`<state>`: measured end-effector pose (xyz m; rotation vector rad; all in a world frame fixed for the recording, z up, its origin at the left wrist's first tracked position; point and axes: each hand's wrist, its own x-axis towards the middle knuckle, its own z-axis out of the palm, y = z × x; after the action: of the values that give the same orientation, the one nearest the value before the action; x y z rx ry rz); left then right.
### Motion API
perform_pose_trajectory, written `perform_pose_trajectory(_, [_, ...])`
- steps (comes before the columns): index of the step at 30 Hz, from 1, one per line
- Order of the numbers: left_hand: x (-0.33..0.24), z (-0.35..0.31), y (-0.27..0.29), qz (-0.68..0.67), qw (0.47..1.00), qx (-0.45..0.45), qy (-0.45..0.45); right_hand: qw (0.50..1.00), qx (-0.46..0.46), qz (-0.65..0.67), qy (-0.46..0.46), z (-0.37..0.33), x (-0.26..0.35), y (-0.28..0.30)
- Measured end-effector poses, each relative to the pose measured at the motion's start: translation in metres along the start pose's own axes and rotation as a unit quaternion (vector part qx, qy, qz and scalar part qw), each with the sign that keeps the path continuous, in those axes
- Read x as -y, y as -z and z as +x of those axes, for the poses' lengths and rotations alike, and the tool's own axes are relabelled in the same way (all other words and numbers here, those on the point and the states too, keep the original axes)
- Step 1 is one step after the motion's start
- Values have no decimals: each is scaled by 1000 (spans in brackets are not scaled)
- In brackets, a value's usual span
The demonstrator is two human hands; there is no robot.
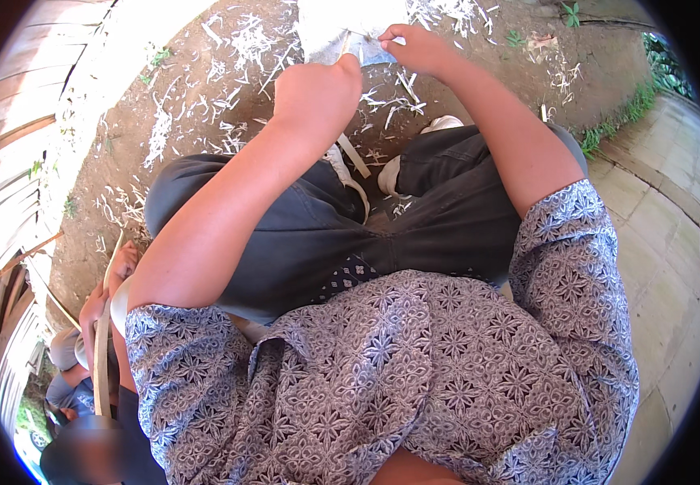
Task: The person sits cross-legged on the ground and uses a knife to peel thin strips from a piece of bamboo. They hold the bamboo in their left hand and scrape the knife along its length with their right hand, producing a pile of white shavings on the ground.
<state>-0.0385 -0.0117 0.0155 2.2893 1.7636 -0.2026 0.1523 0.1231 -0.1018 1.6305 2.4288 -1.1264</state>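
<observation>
Both my arms reach forward over my crossed legs. My left hand (317, 93) is closed in a fist round a thin pale wooden strip (346, 44), which sticks up past the thumb. To its right, my right hand (416, 50) is closed, thumb and forefinger pinched together near the strip's upper end. Whatever the right fingers hold is too small to make out. Beneath both hands lies a whitish cloth or sack (325, 20), cut off by the top of the view.
Pale wood shavings (249, 44) litter the brown dirt ground. A flat strip (354, 155) lies by my feet. At left, another person's hands (123, 259) hold a long strip (101, 356) beside a slatted wall (10, 145). Paving (657, 218) runs along the right.
</observation>
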Motion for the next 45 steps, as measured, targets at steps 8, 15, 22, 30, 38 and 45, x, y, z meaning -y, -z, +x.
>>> perform_pose_trajectory(8, [6,0,4,-34,999,16,20,996,-10,-90,-21,9,8,-15])
perform_pose_trajectory(15, [18,-1,1,-60,995,35,76,994,2,-89,-63,5,28,-6])
perform_pose_trajectory(22, [22,2,8,-80,992,29,88,992,39,87,-88,3,27,18])
perform_pose_trajectory(30, [20,4,9,-63,996,24,65,998,-20,-60,30,21,-4,-16])
perform_pose_trajectory(38, [21,-1,7,-16,998,40,46,999,-34,15,-30,22,2,-10])
perform_pose_trajectory(45, [13,-3,3,36,999,0,-12,999,5,-4,42,18,-11,-1])
